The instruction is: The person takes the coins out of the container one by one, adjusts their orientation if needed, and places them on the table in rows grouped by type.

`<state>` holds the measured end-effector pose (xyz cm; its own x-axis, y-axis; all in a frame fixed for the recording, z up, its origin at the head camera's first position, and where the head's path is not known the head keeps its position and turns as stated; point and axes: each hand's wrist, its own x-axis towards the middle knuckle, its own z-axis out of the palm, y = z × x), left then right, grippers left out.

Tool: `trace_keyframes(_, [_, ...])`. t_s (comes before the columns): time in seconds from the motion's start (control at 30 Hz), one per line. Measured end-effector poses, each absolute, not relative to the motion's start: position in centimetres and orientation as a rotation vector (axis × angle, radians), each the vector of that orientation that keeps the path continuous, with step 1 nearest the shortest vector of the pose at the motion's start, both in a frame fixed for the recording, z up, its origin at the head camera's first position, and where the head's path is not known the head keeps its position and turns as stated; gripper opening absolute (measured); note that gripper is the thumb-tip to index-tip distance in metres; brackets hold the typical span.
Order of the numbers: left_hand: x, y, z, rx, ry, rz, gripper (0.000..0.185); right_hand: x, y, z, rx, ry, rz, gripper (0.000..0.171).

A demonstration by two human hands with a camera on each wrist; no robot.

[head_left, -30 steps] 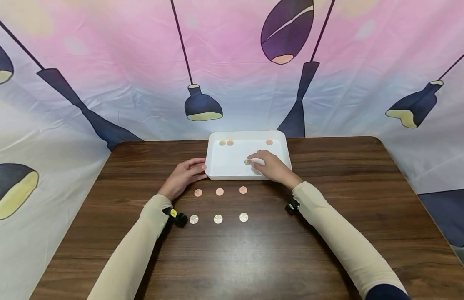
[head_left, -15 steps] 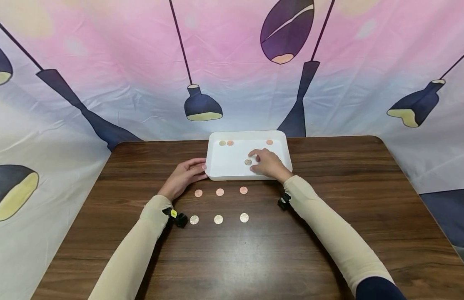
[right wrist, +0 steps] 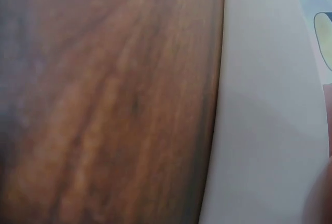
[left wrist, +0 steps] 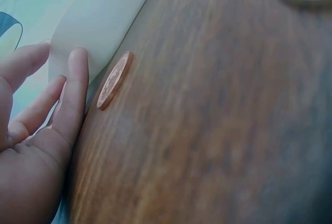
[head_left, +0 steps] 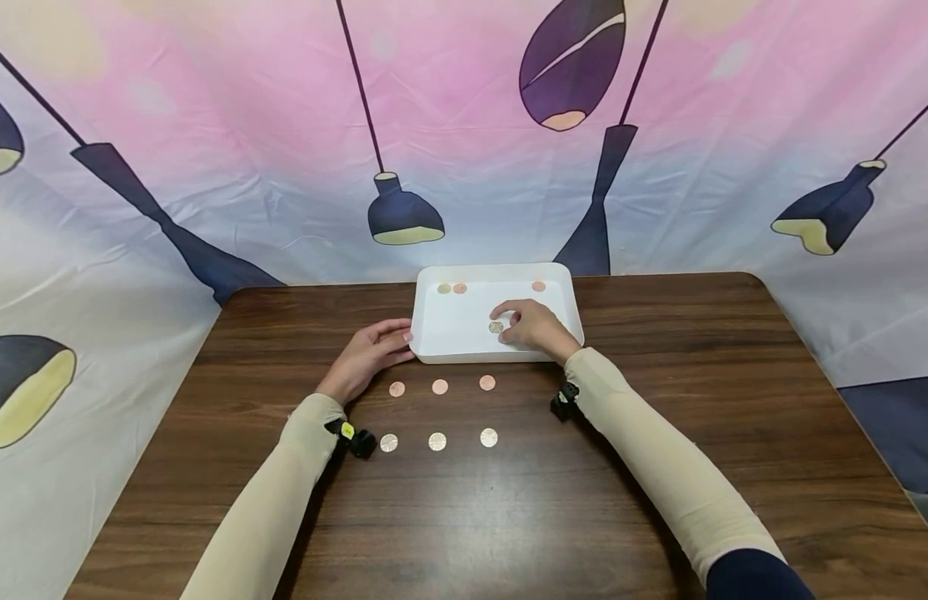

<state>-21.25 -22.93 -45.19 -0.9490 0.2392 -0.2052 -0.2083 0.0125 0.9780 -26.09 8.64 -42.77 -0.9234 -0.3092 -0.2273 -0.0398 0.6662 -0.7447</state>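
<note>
A white tray point(head_left: 426, 353) stands at the table's far middle. My right hand point(head_left: 530, 326) is inside it, with thumb and fingertips pinching a pale coin point(head_left: 496, 327) that lies on the tray floor. My left hand point(head_left: 369, 351) rests flat on the table, its straight fingers point(left wrist: 78, 86) touching the tray's left front wall point(left wrist: 98, 22). Three more coins point(head_left: 460, 288) lie along the tray's far wall. In the right wrist view only the tray's wall point(right wrist: 264, 105) and the wood show.
On the brown table point(head_left: 509, 517), in front of the tray, is a row of three copper coins point(head_left: 440, 387), the leftmost point(left wrist: 114, 80) close to my left fingers. Nearer me lies a row of three pale coins point(head_left: 437, 442). A printed cloth backdrop point(head_left: 209, 167) surrounds the table.
My right hand has drawn a little left and inward over the tray, and its thumb and fingers have closed round the pale coin. The left hand has stayed put.
</note>
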Motion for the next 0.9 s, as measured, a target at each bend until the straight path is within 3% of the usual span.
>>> trace_keyframes(0.27, [-21.08, -22.91, -45.10, 0.045, 1.971, 2.020, 0.055, -25.88, 8.79, -42.96, -0.359, 2.591, -1.050, 0.019])
trace_keyframes(0.67, [-21.16, -22.94, -45.18, 0.052, 1.971, 2.026, 0.055, -25.73, 8.69, -42.90, -0.624, 2.629, -1.036, 0.025])
trace_keyframes(0.9, [-21.17, -22.92, -45.36, 0.032, 1.972, 2.036, 0.054, -25.69, 8.88, -42.74, -0.650, 2.610, -1.017, 0.025])
